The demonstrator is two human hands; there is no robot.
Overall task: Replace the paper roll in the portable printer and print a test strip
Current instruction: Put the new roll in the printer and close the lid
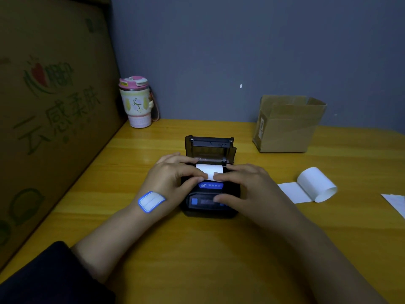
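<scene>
The paper strip (209,171) was pinched by the left hand (173,175) and right hand (243,183) over the open printer (210,194), whose 6 o'clock panel was partly hidden.

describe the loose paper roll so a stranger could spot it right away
On the yellow wooden table, look right of the black printer, in front of the open cardboard box. The loose paper roll lies on its side, its tail unrolled leftward; unlike the printer's paper, no hand touches it.
</scene>
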